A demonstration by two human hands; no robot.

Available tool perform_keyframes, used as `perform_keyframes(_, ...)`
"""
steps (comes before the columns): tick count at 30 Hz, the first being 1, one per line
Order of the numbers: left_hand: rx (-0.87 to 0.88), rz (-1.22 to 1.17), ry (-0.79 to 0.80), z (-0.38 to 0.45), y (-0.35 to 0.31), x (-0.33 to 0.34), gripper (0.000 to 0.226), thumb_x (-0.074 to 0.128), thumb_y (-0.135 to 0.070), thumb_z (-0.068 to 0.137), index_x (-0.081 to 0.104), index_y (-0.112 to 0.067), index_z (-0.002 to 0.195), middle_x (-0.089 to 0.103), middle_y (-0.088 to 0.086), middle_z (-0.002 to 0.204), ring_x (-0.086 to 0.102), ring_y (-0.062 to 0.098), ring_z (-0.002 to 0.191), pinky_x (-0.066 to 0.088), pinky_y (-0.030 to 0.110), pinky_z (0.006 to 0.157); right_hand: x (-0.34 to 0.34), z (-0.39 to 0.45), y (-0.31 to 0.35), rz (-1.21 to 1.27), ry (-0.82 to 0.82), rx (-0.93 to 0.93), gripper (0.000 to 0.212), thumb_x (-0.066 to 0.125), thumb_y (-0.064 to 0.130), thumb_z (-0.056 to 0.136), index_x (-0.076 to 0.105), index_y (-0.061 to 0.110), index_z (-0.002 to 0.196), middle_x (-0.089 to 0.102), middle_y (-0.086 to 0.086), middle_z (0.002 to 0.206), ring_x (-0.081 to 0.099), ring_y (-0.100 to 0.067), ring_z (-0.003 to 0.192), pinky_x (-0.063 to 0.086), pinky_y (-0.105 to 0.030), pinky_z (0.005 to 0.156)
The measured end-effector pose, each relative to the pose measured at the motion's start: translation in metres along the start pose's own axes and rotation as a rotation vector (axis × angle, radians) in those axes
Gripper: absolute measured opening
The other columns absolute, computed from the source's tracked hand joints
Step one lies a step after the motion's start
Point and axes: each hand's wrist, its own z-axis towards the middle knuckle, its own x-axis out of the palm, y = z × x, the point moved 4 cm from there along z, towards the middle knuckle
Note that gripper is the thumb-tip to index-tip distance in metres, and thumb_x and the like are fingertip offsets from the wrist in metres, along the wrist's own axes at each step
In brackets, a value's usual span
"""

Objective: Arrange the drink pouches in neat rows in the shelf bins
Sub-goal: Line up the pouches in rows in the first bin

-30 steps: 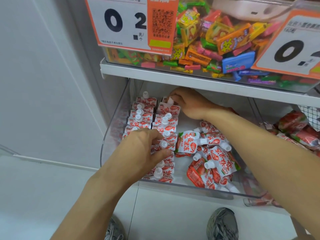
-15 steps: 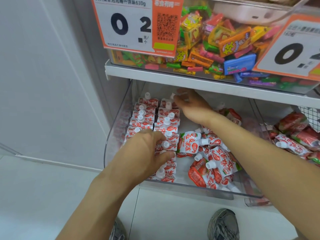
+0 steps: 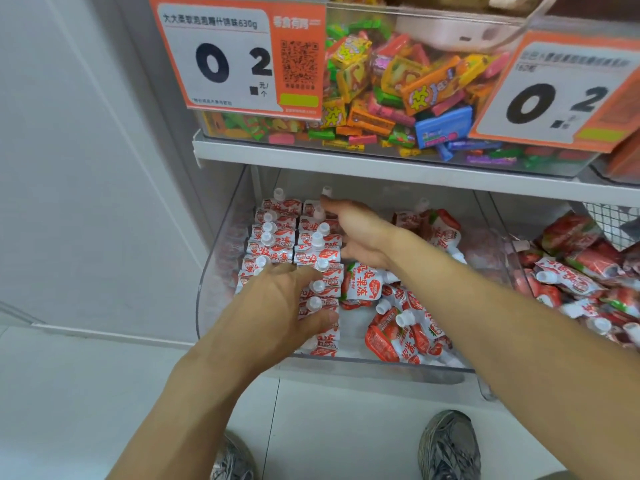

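My left hand (image 3: 277,306) lies flat, fingers spread, on the pouch rows (image 3: 294,244) at centre frame; right hand (image 3: 360,233) open, empty, beside them; careless pressure could topple upright pouches into the loose pile (image 3: 401,327)

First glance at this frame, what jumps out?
The big orange price tag reading 0.2 at the top, on a bin of bright candy. Below it, both hands are in the clear bin: the left hand lies on two neat rows of drink pouches at the bin's left, the right hand at their far end. Loose pouches lie jumbled at the bin's right.
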Motion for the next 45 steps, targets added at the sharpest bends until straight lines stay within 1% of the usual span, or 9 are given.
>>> perform_keyframes(3, -0.024, 0.009, -0.013, 0.002, 0.002, -0.001, 0.060, 0.065, -0.056, 0.081, 0.052, -0.029, 0.133, 0.058, -0.004, 0.125, 0.054, 0.015, 0.112, 0.047, 0.029, 0.092, -0.007, -0.020, 0.005, 0.030, 0.024, 0.003, 0.037, 0.044, 0.039, 0.104, 0.055, 0.016, 0.131, 0.061, -0.009, 0.134, 0.063, -0.024, 0.111, 0.052, -0.040, 0.094)
perform_keyframes(6, -0.025, 0.027, -0.104, 0.005, -0.002, -0.003, 0.056, 0.066, -0.054, 0.081, 0.057, -0.024, 0.128, 0.061, -0.003, 0.121, 0.054, 0.015, 0.111, 0.046, 0.026, 0.089, -0.036, -0.062, 0.022, -0.805, -0.243, -0.251, 0.052, 0.052, 0.039, 0.099, 0.039, 0.025, 0.147, 0.051, -0.003, 0.146, 0.060, -0.023, 0.115, 0.049, -0.032, 0.091)
perform_keyframes(9, 0.058, 0.010, -0.252, 0.009, -0.023, -0.004, 0.037, 0.067, -0.045, 0.084, 0.065, -0.023, 0.113, 0.064, -0.005, 0.107, 0.056, 0.012, 0.103, 0.038, 0.018, 0.080, -0.057, -0.120, 0.018, -1.182, -0.321, -0.504, 0.040, 0.062, 0.040, 0.092, 0.058, 0.027, 0.130, 0.065, 0.003, 0.126, 0.061, -0.017, 0.111, 0.048, -0.031, 0.095)
perform_keyframes(14, 0.185, -0.080, -0.125, 0.018, -0.065, 0.022, 0.033, 0.071, -0.041, 0.081, 0.067, -0.023, 0.108, 0.062, -0.008, 0.095, 0.057, 0.007, 0.085, 0.044, 0.019, 0.074, -0.071, -0.159, -0.027, -1.536, -0.120, -0.241, 0.076, 0.067, 0.072, 0.071, 0.046, 0.041, 0.137, 0.046, 0.011, 0.134, 0.042, -0.016, 0.126, 0.048, -0.043, 0.097)
perform_keyframes(17, 0.185, -0.073, 0.061, 0.021, -0.079, 0.041, 0.036, 0.075, -0.036, 0.079, 0.065, -0.019, 0.109, 0.063, -0.004, 0.092, 0.060, 0.014, 0.083, 0.045, 0.025, 0.070, -0.067, -0.150, -0.033, -1.641, -0.145, -0.269, 0.065, 0.071, 0.057, 0.078, 0.047, 0.042, 0.136, 0.043, 0.002, 0.133, 0.041, -0.027, 0.126, 0.048, -0.044, 0.092)
perform_keyframes(22, 0.104, -0.061, 0.133, 0.026, -0.076, 0.054, 0.066, 0.079, -0.036, 0.075, 0.044, -0.027, 0.129, 0.061, -0.007, 0.095, 0.058, 0.007, 0.075, 0.047, 0.023, 0.066, -0.077, -0.138, -0.029, -1.592, -0.224, -0.397, 0.014, 0.063, 0.017, 0.091, 0.064, 0.024, 0.103, 0.060, -0.003, 0.097, 0.063, -0.028, 0.088, 0.053, -0.036, 0.068)
perform_keyframes(34, -0.076, 0.188, 0.379, 0.046, -0.075, 0.067, 0.064, 0.081, -0.042, 0.072, 0.051, -0.017, 0.123, 0.060, 0.003, 0.118, 0.057, 0.019, 0.099, 0.041, 0.022, 0.075, -0.100, -0.157, -0.017, -1.328, -0.461, -0.604, 0.026, 0.063, -0.001, 0.089, 0.064, 0.015, 0.109, 0.070, -0.003, 0.102, 0.066, -0.023, 0.091, 0.041, -0.026, 0.072)
perform_keyframes(38, -0.120, 0.101, 0.273, 0.044, -0.074, 0.050, 0.072, 0.088, -0.033, 0.063, 0.051, -0.018, 0.123, 0.062, -0.001, 0.110, 0.059, 0.016, 0.090, 0.051, 0.026, 0.076, -0.102, -0.163, -0.014, -1.181, -0.533, -0.711, 0.016, 0.063, 0.002, 0.092, 0.065, 0.010, 0.105, 0.073, -0.005, 0.104, 0.069, -0.025, 0.092, 0.055, -0.034, 0.076)
perform_keyframes(45, -0.226, -0.281, -0.124, 0.023, -0.050, 0.007, 0.031, 0.085, -0.019, 0.067, 0.061, -0.021, 0.087, 0.067, -0.008, 0.087, 0.066, 0.009, 0.069, 0.054, 0.027, 0.064, -0.098, -0.170, -0.009, -1.000, -0.639, -0.709, 0.010, 0.053, 0.016, 0.100, 0.060, 0.012, 0.106, 0.071, -0.004, 0.094, 0.065, -0.021, 0.079, 0.042, -0.026, 0.062)
